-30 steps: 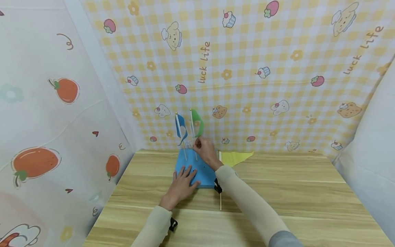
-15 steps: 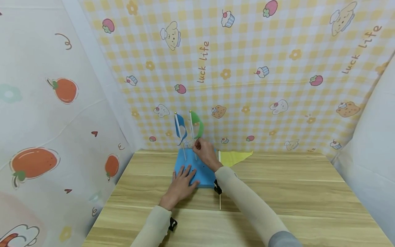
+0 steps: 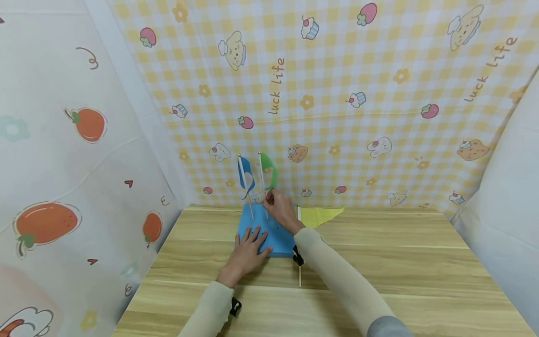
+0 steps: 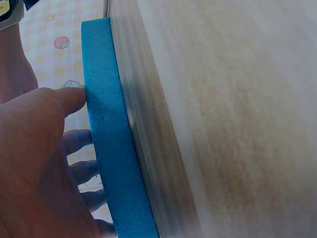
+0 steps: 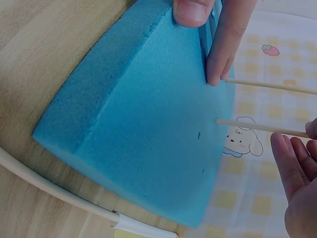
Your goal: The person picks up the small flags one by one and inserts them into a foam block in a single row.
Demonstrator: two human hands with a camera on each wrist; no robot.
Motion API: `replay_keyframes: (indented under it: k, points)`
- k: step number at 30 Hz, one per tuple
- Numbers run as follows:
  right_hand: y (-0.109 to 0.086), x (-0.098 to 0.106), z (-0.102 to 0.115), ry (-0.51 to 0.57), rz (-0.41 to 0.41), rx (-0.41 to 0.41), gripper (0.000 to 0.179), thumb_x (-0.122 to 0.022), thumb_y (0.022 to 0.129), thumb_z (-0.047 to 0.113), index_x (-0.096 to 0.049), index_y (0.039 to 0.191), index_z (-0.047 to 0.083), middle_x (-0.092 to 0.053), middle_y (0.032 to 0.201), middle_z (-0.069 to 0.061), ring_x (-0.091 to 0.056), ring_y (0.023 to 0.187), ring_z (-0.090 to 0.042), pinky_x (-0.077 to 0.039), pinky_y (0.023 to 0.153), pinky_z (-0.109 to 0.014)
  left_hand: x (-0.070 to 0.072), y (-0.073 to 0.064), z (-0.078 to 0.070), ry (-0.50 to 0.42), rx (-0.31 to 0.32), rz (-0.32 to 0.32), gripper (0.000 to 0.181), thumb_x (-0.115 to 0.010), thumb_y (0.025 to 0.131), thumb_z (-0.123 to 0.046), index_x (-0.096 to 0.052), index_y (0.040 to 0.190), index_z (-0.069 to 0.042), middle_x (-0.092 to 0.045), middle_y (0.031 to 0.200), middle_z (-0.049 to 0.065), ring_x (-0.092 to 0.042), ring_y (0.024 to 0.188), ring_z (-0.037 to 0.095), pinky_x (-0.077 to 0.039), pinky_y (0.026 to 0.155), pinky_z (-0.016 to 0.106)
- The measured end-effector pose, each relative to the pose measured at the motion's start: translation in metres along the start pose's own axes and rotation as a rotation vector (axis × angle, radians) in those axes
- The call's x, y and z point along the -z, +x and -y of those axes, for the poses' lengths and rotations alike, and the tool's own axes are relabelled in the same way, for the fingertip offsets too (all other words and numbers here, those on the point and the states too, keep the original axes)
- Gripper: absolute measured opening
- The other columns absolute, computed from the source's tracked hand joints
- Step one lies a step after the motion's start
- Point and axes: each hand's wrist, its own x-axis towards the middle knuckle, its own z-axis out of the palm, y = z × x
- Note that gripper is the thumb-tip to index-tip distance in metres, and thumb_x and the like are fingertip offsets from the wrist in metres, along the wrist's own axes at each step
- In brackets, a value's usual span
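Note:
A blue foam block (image 3: 278, 244) lies on the table. My left hand (image 3: 245, 256) rests on its near left part, fingers spread; in the left wrist view the thumb lies along the block's edge (image 4: 106, 109). Towards the back, a small green flag (image 3: 273, 172) stands with its stick in the foam. My right hand (image 3: 281, 208) pinches that wooden stick (image 5: 252, 126) between thumb and fingers, above the block. Left of it a blue flag (image 3: 244, 174) stands in the foam, leaning slightly. Small holes show in the block's top (image 5: 143, 134).
A yellow pennant flag (image 3: 318, 216) lies on the wooden table (image 3: 379, 271) along the block's right side, its stick pointing towards me, partly under my right forearm. A checked patterned cloth (image 3: 328, 117) hangs right behind the table. White cloth walls (image 3: 84, 168) stand on both sides.
The green flag has sunk slightly relative to the blue one, and my right hand has moved down a little with its stick. My left hand stays on the block.

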Motion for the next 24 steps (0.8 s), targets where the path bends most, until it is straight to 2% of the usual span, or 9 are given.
replay_keyframes:
  k: [11,24]
  points:
    - [-0.003,0.011,0.001,-0.021,-0.006,0.004,0.008,-0.072,0.103,0.015,-0.069,0.099,0.009,-0.074,0.092,-0.007,-0.072,0.081,-0.018,-0.06,0.071,-0.031,-0.002,0.002,0.0,-0.009,0.0,-0.002,0.062,-0.056,0.109,-0.049,-0.049,0.162,-0.016,-0.034,0.174,0.015,-0.023,0.162,0.048,-0.018,0.123,0.079]
    - [-0.016,0.039,-0.012,-0.045,0.013,0.096,0.008,-0.071,0.101,0.009,-0.067,0.095,0.011,-0.072,0.09,-0.005,-0.069,0.081,-0.015,-0.06,0.073,-0.032,-0.001,0.0,0.0,-0.025,-0.005,-0.012,0.063,-0.058,0.109,-0.046,-0.049,0.162,-0.013,-0.033,0.174,0.018,-0.021,0.162,0.05,-0.015,0.124,0.079]
